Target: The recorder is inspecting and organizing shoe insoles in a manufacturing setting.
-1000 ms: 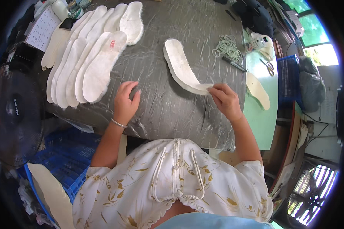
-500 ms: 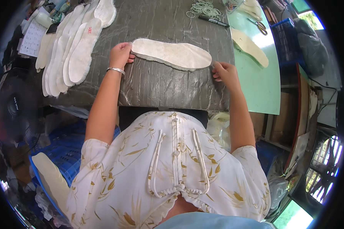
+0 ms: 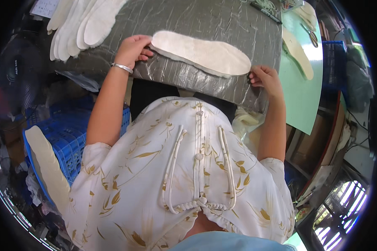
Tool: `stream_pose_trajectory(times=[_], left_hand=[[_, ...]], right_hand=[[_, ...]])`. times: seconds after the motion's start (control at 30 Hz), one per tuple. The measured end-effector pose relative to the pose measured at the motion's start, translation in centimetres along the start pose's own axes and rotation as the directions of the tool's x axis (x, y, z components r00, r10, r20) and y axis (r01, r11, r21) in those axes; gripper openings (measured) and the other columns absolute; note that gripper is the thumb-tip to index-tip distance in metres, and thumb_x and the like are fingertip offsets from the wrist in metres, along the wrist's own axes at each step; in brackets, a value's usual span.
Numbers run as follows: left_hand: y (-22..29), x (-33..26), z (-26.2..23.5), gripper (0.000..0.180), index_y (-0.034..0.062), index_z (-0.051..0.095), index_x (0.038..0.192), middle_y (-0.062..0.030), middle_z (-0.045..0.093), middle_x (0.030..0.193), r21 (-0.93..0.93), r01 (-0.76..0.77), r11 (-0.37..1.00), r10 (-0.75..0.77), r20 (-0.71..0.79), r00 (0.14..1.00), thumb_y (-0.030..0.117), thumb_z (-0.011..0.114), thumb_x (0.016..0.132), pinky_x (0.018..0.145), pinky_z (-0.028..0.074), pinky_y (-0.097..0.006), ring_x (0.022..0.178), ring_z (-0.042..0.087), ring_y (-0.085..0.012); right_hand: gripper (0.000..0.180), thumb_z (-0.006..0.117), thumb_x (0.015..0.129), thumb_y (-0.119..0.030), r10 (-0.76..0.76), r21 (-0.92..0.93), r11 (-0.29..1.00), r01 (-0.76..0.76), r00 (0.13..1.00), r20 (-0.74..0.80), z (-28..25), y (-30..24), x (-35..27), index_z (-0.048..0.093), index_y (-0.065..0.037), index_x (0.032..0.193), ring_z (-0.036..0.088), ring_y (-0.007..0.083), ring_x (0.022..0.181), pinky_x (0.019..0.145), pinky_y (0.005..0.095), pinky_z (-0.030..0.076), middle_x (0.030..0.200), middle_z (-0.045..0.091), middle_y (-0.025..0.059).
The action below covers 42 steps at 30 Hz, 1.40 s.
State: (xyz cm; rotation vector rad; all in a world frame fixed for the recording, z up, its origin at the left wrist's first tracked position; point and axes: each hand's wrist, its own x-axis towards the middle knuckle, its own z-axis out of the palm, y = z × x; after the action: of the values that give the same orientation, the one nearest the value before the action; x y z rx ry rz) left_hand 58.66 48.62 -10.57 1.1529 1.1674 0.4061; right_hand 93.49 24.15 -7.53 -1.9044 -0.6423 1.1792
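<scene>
A fleece-lined insole (image 3: 201, 52), pale and flat on its upper face with grey fluffy pile showing along its near edge, stretches between my hands over the dark table. At its narrower left end my left hand (image 3: 134, 50) is closed, thumb and forefinger pinching the tip. My right hand (image 3: 266, 79) is closed at the broader right end, fingers curled and fingertips against the edge. The insole slopes down toward the right. Whether it rests on the table or hangs just above it, I cannot tell.
Several similar insoles (image 3: 98, 25) lie overlapping at the table's (image 3: 176, 14) far left. On the green mat (image 3: 297, 92) to the right are another insole (image 3: 297, 52) and scissors (image 3: 310, 35). A black marker (image 3: 266, 13) lies beyond. Blue crates (image 3: 71, 142) and a fan (image 3: 14, 71) stand left.
My view has shifted, so the table sits higher in the picture and the mat farther right. Both hands remain at the insole's ends, and it slants more toward the lower right.
</scene>
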Motion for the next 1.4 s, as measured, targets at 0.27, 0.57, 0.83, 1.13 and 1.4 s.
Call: stream_pose_trajectory(times=[0.27,0.57,0.83,1.13,1.4], left_hand=[[-1.6,-4.8,-5.0,0.041,0.0048,0.058,0.123,-0.0086,0.064,0.113,0.084,-0.202,0.976,0.218,-0.346,0.913,0.034,0.062,0.094,0.057,0.045,-0.020,0.072,0.060,-0.0083],[-8.4,-9.5,-9.7,0.043,0.0038,0.055,0.123,-0.0098,0.065,0.105,0.322,-0.347,0.881,0.473,-0.595,0.649,0.014,0.071,0.084,0.060,0.051,-0.027,0.068,0.062,-0.0127],[-5.3,-25.3,-11.8,0.022,0.0030,0.068,0.100,-0.0125,0.067,0.096,0.825,-0.025,0.565,0.811,-0.550,0.199,0.005,0.072,0.079,0.077,0.051,-0.032,0.086,0.065,-0.0260],[-9.2,-32.5,-19.8,0.026,0.0037,0.066,0.094,-0.0125,0.066,0.096,0.704,0.451,0.549,0.766,-0.640,0.066,0.012,0.078,0.073,0.080,0.050,-0.039,0.095,0.062,-0.0311],[-9.7,-31.7,-21.7,0.021,0.0058,0.064,0.090,-0.0112,0.066,0.094,0.791,0.400,0.463,0.822,-0.552,0.140,0.012,0.075,0.074,0.077,0.045,-0.040,0.093,0.061,-0.0303]], right_hand=[[0.035,0.065,0.091,-0.033,-0.110,-0.142,0.988,0.065,0.934,-0.339,0.2,0.2,-2.0,0.070,0.001,0.081,0.062,0.0107,0.063,0.057,0.0233,0.050,0.076,0.067,0.0067],[0.025,0.063,0.088,-0.010,-0.465,0.008,0.809,0.588,0.631,0.621,14.4,-5.0,-6.3,0.065,0.000,0.111,0.065,0.0184,0.085,0.071,0.0308,0.051,0.102,0.065,0.0122],[0.023,0.058,0.087,0.001,-0.423,-0.193,0.610,0.769,0.522,0.741,18.4,-5.1,-3.9,0.062,0.003,0.110,0.067,0.0248,0.078,0.067,0.0313,0.053,0.094,0.066,0.0159],[0.009,0.066,0.082,0.004,-0.688,-0.030,0.402,0.915,0.323,0.649,26.2,-12.3,-5.1,0.063,0.000,0.090,0.061,0.0197,0.063,0.058,0.0298,0.049,0.076,0.060,0.0105],[0.026,0.073,0.076,-0.013,-0.689,0.272,-0.117,0.955,-0.275,0.670,44.1,-19.8,-10.6,0.062,-0.007,0.098,0.064,0.0283,0.082,0.070,0.0344,0.053,0.091,0.061,0.0091]])
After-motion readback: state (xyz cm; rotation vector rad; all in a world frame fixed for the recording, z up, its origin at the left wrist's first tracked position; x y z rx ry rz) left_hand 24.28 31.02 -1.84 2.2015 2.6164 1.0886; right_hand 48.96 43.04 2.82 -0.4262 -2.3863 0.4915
